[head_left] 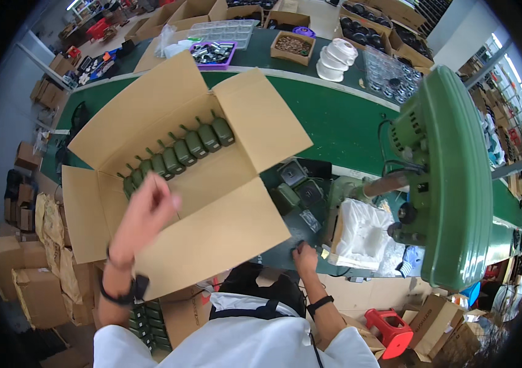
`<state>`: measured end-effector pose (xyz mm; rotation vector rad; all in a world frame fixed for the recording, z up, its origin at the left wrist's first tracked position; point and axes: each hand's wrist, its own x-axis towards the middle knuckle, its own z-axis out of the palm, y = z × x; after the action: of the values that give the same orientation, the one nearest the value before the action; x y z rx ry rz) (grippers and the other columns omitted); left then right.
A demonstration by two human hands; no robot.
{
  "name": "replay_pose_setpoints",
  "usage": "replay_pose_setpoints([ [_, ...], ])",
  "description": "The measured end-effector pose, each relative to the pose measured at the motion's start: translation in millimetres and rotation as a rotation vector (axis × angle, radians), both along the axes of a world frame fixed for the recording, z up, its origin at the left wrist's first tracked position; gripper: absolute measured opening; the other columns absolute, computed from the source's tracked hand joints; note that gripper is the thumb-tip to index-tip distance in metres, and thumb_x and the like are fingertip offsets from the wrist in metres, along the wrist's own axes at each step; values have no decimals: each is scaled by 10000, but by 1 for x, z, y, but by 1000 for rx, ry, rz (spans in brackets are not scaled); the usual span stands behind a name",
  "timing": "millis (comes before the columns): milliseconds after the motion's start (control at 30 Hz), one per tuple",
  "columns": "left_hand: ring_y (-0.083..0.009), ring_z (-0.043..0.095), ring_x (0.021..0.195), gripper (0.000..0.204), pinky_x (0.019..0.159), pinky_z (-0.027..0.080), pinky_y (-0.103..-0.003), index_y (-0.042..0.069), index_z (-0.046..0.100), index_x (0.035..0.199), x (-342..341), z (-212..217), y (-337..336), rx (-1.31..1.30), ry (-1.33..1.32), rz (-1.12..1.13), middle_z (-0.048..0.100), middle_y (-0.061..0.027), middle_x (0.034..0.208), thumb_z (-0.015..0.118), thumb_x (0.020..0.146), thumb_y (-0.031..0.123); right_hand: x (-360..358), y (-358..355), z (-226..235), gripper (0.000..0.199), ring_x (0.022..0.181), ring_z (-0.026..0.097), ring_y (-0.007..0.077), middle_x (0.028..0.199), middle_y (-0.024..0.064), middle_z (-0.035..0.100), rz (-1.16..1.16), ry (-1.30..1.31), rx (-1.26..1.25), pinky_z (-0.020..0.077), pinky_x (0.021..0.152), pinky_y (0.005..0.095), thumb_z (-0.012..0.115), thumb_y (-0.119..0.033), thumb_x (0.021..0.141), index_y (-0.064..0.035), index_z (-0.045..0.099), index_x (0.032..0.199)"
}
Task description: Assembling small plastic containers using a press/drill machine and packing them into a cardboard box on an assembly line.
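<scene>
Left hand [147, 208] – fingers loosely curled, holding nothing – reaches into an open cardboard box [224, 227] beside a row of green parts [178, 153], while right hand [304, 254] rests flat on the desk [334, 122].

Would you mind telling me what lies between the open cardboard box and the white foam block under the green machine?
In the head view, a few dark green devices sit on the green table between the cardboard box and the white foam block.

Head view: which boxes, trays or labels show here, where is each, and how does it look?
Open cardboard carton: centre-left under the left hand, brown, holding a row of dark green units.
Small brown box: top centre, square, brown contents.
Purple tray: beside it, rectangular.
Closed cartons: lower left, brown.
</scene>
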<state>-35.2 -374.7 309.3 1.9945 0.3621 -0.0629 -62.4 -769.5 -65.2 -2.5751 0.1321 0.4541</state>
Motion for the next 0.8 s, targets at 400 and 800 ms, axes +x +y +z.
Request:
replay_pose_setpoints([
  [400, -477, 592, 1257, 731, 1083, 472, -533, -23, 550, 1383, -91, -289, -148, 621, 268, -99, 617, -300, 1340, 826, 792, 306, -45, -87, 109, 245, 826, 748, 372, 865, 198, 750, 308, 162, 495, 593, 786, 453, 751, -178, 896, -12, 653, 1047],
  [800, -447, 455, 1389, 1127, 1165, 403, -477, -32, 209, 1540, -122, -229, -174, 350, -27, -49, 435, -308, 1475, 918, 701, 221, -67, -194, 121, 288, 799, 762, 288, 890, 176, 758, 264, 80, 507, 605, 749, 383, 766, -188, 919, 12, 670, 1103],
])
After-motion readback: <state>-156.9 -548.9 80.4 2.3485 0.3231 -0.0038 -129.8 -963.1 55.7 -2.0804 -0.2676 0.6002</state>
